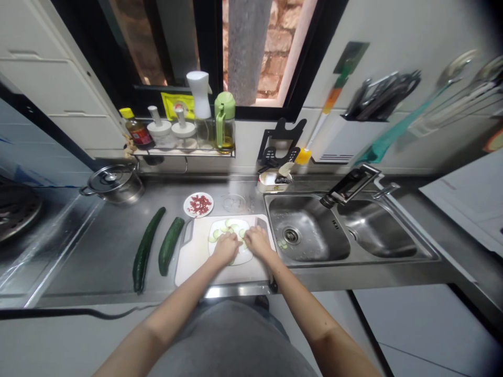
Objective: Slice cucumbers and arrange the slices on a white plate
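A white square plate (214,253) lies on the white cutting board (192,267), with several pale green cucumber slices (234,227) spread around its edge. My left hand (227,247) reaches over the middle of the plate, its fingers bent and close together near the slices. At the plate's right side, my right hand (257,242) has its fingertips drawn together by the slices. Whatever either hand pinches is too small to make out. Two whole-looking dark green cucumbers, a long one (144,251) and a shorter one (170,246), rest on the steel counter left of the board.
Behind the board stands a small plate (187,204) of chopped red pieces. A lidded pot (128,189) is at the back left, below a rack of bottles (184,152). To the right is a double sink (314,230) with a black faucet (349,186).
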`<control>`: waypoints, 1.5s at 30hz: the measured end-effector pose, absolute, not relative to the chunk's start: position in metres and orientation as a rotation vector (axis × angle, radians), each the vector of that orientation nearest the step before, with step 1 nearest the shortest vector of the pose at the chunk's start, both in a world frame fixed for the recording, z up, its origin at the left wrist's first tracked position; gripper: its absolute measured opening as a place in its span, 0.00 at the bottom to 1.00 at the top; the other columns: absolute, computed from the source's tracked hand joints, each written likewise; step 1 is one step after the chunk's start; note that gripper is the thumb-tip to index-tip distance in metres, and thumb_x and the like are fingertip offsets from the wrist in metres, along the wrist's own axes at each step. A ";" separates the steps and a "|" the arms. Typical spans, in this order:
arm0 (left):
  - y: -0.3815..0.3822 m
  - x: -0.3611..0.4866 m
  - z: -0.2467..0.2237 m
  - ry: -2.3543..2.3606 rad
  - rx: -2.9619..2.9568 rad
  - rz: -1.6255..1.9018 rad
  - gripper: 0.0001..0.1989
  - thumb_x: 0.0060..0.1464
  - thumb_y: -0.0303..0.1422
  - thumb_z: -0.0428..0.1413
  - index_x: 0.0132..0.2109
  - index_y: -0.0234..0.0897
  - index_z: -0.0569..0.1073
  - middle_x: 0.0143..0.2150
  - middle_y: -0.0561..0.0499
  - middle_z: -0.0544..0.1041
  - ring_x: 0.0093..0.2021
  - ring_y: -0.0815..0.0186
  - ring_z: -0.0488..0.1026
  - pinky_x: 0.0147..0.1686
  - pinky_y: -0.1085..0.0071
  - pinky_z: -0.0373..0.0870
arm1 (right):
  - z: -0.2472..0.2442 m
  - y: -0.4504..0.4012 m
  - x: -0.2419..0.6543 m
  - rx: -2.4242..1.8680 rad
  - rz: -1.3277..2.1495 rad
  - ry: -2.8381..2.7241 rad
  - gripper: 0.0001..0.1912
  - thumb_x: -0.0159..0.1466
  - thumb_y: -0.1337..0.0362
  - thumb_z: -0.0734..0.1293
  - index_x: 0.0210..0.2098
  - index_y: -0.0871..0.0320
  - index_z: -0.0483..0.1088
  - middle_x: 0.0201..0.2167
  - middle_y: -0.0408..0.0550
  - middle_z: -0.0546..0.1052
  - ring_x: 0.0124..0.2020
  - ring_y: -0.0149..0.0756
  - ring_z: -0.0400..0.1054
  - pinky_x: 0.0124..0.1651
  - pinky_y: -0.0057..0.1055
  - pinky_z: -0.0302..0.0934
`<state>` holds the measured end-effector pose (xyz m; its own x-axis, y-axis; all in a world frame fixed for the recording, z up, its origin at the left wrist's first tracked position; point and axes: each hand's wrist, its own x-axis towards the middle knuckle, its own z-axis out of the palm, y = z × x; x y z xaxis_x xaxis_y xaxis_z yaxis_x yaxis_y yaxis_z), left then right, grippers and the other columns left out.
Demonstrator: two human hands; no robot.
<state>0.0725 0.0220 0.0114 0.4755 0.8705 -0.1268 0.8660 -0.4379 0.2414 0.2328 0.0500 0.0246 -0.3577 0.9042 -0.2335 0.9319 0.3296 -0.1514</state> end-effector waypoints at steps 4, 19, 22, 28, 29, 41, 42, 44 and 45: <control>0.023 0.072 0.010 1.490 2.431 0.000 0.13 0.57 0.30 0.50 0.45 0.42 0.77 0.43 0.44 0.70 0.49 0.57 0.64 0.49 0.60 0.60 | 0.024 0.051 0.233 1.712 -0.388 2.456 0.16 0.67 0.61 0.57 0.42 0.59 0.73 0.46 0.55 0.72 0.48 0.43 0.59 0.48 0.35 0.47; 0.022 0.072 0.012 1.512 2.395 0.069 0.20 0.57 0.27 0.49 0.55 0.45 0.71 0.44 0.44 0.72 0.49 0.56 0.64 0.50 0.59 0.58 | 0.019 0.053 0.232 1.747 -0.395 2.475 0.15 0.66 0.62 0.57 0.40 0.59 0.74 0.45 0.56 0.73 0.48 0.44 0.60 0.50 0.37 0.48; 0.023 0.073 0.010 1.500 2.401 0.061 0.21 0.57 0.27 0.49 0.56 0.46 0.71 0.43 0.44 0.72 0.49 0.56 0.64 0.50 0.59 0.58 | 0.020 0.052 0.232 1.752 -0.405 2.479 0.14 0.65 0.62 0.58 0.40 0.59 0.74 0.45 0.56 0.73 0.48 0.44 0.60 0.49 0.36 0.48; 0.024 0.074 0.009 1.516 2.426 0.057 0.20 0.57 0.27 0.48 0.53 0.45 0.73 0.43 0.44 0.72 0.50 0.56 0.64 0.51 0.58 0.58 | 0.022 0.052 0.234 1.787 -0.426 2.472 0.14 0.65 0.63 0.58 0.41 0.59 0.73 0.44 0.54 0.73 0.46 0.42 0.61 0.49 0.35 0.48; 0.024 0.074 0.009 1.516 2.424 0.050 0.19 0.57 0.27 0.48 0.53 0.45 0.73 0.42 0.44 0.72 0.50 0.56 0.64 0.51 0.59 0.58 | 0.022 0.053 0.234 1.795 -0.425 2.475 0.14 0.66 0.63 0.58 0.42 0.59 0.73 0.44 0.54 0.73 0.46 0.42 0.61 0.49 0.35 0.47; 0.025 0.075 0.011 1.506 2.430 0.055 0.20 0.57 0.27 0.49 0.54 0.45 0.73 0.42 0.44 0.72 0.50 0.56 0.64 0.51 0.59 0.57 | 0.018 0.056 0.233 1.803 -0.404 2.452 0.14 0.65 0.63 0.58 0.41 0.59 0.73 0.44 0.56 0.73 0.46 0.43 0.62 0.49 0.35 0.48; 0.025 0.076 0.011 1.506 2.429 0.053 0.20 0.57 0.27 0.49 0.54 0.45 0.73 0.42 0.44 0.72 0.50 0.56 0.64 0.50 0.59 0.57 | 0.018 0.056 0.232 1.803 -0.397 2.456 0.14 0.65 0.63 0.58 0.41 0.59 0.73 0.44 0.56 0.73 0.46 0.43 0.62 0.49 0.35 0.48; 0.026 0.076 0.011 1.510 2.433 0.053 0.20 0.57 0.27 0.49 0.54 0.45 0.73 0.42 0.44 0.72 0.49 0.56 0.64 0.50 0.59 0.58 | 0.017 0.056 0.233 1.805 -0.381 2.469 0.14 0.65 0.63 0.57 0.41 0.59 0.74 0.44 0.56 0.74 0.46 0.43 0.62 0.50 0.35 0.48; 0.026 0.076 0.011 1.512 2.437 0.056 0.20 0.57 0.27 0.49 0.54 0.45 0.73 0.42 0.44 0.72 0.49 0.56 0.64 0.49 0.59 0.58 | 0.017 0.055 0.233 1.805 -0.376 2.473 0.14 0.65 0.63 0.57 0.41 0.59 0.74 0.44 0.55 0.74 0.46 0.43 0.62 0.50 0.35 0.48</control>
